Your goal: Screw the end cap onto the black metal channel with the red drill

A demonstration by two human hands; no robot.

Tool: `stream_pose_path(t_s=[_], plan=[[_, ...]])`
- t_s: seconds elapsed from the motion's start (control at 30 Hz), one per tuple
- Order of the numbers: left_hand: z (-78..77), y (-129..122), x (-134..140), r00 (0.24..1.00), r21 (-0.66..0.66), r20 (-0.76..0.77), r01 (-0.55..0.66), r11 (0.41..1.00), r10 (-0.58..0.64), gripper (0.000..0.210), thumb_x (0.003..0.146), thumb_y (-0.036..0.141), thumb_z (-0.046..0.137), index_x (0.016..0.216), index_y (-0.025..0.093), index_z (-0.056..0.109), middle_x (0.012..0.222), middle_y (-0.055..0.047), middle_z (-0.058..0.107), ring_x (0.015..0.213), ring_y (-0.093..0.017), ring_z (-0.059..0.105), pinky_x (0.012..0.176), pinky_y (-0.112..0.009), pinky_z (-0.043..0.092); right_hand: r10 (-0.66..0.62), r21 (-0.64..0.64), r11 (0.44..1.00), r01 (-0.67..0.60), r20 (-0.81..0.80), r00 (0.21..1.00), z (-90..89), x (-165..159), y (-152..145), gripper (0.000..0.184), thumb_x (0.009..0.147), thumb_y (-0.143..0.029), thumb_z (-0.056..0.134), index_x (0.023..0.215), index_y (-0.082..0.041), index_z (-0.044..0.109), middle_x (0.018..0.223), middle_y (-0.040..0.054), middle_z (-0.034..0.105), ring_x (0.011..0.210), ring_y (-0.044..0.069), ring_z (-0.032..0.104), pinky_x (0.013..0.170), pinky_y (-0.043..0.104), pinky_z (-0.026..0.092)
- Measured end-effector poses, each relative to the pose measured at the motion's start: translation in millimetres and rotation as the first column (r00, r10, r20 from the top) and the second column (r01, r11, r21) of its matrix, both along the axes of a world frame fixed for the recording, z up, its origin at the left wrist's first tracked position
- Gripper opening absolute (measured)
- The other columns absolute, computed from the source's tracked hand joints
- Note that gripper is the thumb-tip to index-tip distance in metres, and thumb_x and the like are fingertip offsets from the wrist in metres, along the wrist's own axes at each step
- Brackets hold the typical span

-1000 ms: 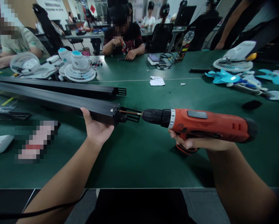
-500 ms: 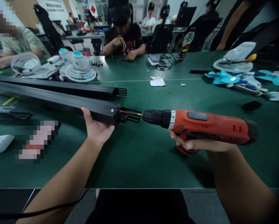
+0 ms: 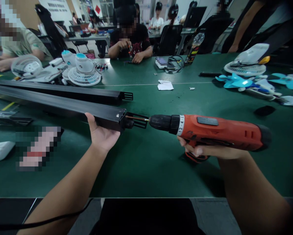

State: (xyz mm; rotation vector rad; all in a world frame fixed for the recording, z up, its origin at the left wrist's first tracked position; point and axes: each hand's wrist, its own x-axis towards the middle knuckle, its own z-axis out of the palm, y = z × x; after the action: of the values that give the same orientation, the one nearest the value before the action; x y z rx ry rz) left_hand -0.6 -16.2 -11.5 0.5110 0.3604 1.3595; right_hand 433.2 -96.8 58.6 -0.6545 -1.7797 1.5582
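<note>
Two bare hands are at work over a green bench (image 3: 148,176), well in from its front edge. The left hand (image 3: 104,137), palm up, grips a long black beam (image 3: 70,104) from below near its right end, thumb raised against the near side, fingers hidden underneath. The beam runs away to the left, slanting toward the bench's far edge. A slotted black bracket (image 3: 143,124) sticks out of its right end.

The right hand (image 3: 197,150) is closed around the handle of a red and black power drill (image 3: 222,130), held level and pointing left. Its long thin bit (image 3: 136,117) passes alongside the bracket to the beam's end; the exact contact at the tip is too small to make out.

Just behind lies a second black beam (image 3: 95,93). Nearer the front edge, to the left, is a pixelated flat object (image 3: 41,148). White fan parts (image 3: 84,73) sit toward the far edge on the left; blue fan blades (image 3: 236,81) lie on the right. At the far edge stand a bottle (image 3: 194,49) and, left of it, coiled cables (image 3: 177,63). A person in dark clothing (image 3: 143,39) sits there, head bent.
</note>
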Motion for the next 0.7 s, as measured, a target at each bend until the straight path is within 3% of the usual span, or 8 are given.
stream_pose_path(t_s=[0.13,0.3,0.5,0.7], plan=[[2.8,-2.0,4.3,0.999,-0.005,-0.018,-0.048,0.999,0.048,0.094,0.110,0.092,0.091,0.184,0.037,0.073,0.168,-0.004,0.092,0.188,-0.041,0.064,0.143,-0.053,0.068,0.021,0.013,1.000,-0.021,-0.011,1.000,1.9,-2.0,1.4,0.022,0.118,-0.041,0.100,0.134,-0.026,0.094,0.089,0.0012,0.080,0.059,0.014,0.067,0.050,0.025,0.060],[2.1,-0.2,3.3,1.000,-0.009,-0.003,0.002,1.000,-0.002,0.095,0.109,0.095,0.089,0.181,0.036,0.076,0.173,-0.008,0.089,0.183,-0.044,0.068,0.137,-0.055,0.072,0.026,0.003,1.000,-0.026,-0.012,1.000,-1.0,1.4,1.4,0.025,0.119,-0.039,0.098,0.139,-0.025,0.092,0.080,-0.0029,0.074,0.056,0.013,0.064,0.052,0.024,0.061],[1.3,-1.9,7.5,0.994,-0.022,-0.078,-0.080,0.997,0.078,0.098,0.107,0.099,0.088,0.177,0.030,0.078,0.177,-0.011,0.085,0.191,-0.044,0.058,0.136,-0.049,0.072,0.032,-0.015,0.999,-0.031,0.029,0.999,0.1,4.6,1.7,0.029,0.115,-0.041,0.102,0.138,-0.026,0.093,0.082,-0.0001,0.080,0.057,0.016,0.069,0.050,0.027,0.063],[1.4,0.4,1.9,0.999,0.010,-0.019,0.039,0.999,-0.039,0.101,0.105,0.096,0.091,0.187,0.041,0.071,0.168,-0.008,0.091,0.184,-0.047,0.068,0.141,-0.058,0.069,0.017,-0.015,1.000,-0.016,0.025,1.000,1.4,6.5,2.3,0.028,0.115,-0.039,0.104,0.140,-0.027,0.097,0.101,0.0063,0.090,0.071,0.018,0.081,0.053,0.023,0.066]])
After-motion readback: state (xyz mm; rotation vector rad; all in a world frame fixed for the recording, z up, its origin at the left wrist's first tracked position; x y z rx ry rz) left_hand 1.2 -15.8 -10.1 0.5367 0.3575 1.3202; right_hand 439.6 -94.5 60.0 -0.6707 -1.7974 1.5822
